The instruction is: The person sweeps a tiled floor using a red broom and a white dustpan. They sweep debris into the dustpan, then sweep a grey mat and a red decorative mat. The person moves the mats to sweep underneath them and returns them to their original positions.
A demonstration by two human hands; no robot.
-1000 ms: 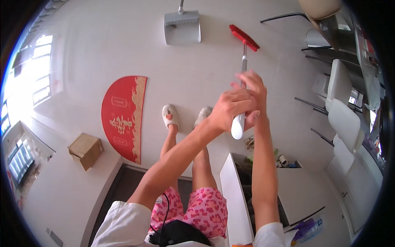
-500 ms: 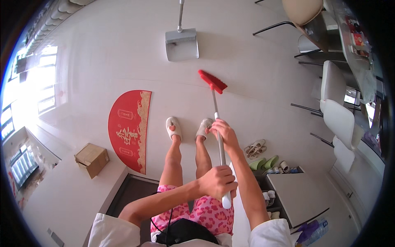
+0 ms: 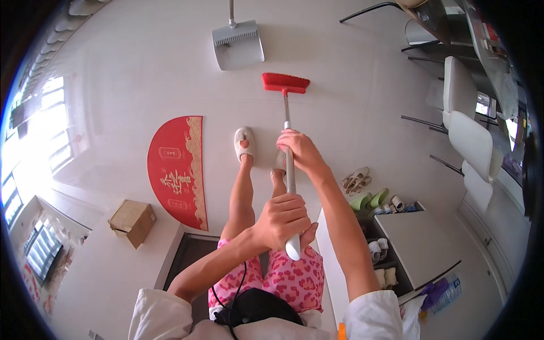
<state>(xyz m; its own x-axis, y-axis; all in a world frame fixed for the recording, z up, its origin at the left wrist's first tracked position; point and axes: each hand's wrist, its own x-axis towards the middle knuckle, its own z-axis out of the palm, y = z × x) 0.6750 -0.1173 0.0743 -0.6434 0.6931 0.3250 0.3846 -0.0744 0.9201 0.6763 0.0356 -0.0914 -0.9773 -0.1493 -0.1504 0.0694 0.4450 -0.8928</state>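
Note:
A broom [image 3: 289,170] with a red head and a grey-white handle is in both my hands. My left hand [image 3: 283,222] wraps round the handle near its lower end in the picture, the white tip sticking out below. Farther up, my right hand [image 3: 299,148] grips the handle closer to the head. The red bristle head lies on the pale floor, turned nearly crosswise. Beyond it, a grey long-handled dustpan [image 3: 239,46] rests on the floor, apart from the broom, with a little dark debris at its back.
A red half-round doormat [image 3: 178,173] lies left of my slippered feet. A cardboard box [image 3: 132,222] sits on a white cabinet at the left. To the right are sandals [image 3: 356,181], green slippers [image 3: 369,200] and an open shoe cabinet [image 3: 416,243]. White chairs [image 3: 470,144] line a table farther right.
The broom head has swung from a slant to nearly crosswise and moved farther away, slightly left. Both hands have moved forward with the handle. My view has shifted a little.

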